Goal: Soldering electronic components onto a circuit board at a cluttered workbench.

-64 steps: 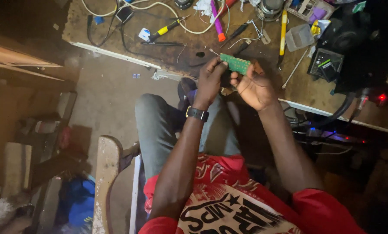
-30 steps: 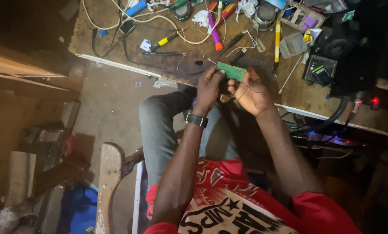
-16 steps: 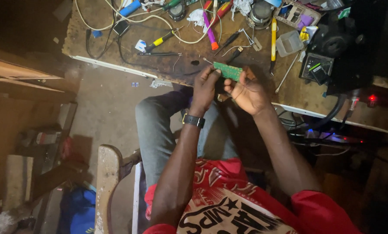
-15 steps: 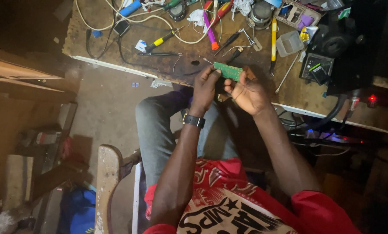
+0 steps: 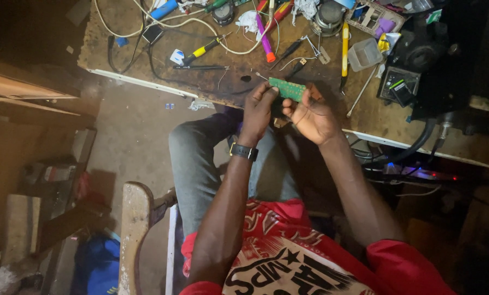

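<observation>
You pinch the small green circuit board between both hands, left hand and right hand each gripping an end, just above the cluttered workbench edge.

green circuit board, held over the bench edge

small green circuit board: narrow, rectangular, with tiny pale components or solder spots dotted across the upturned face. held off the surface, long axis running left to right, slightly tilted down toward the right. pinched at both ends, left end at the left hand, right end at the right hand. poised just above the near edge of the worn wooden workbench.
</observation>
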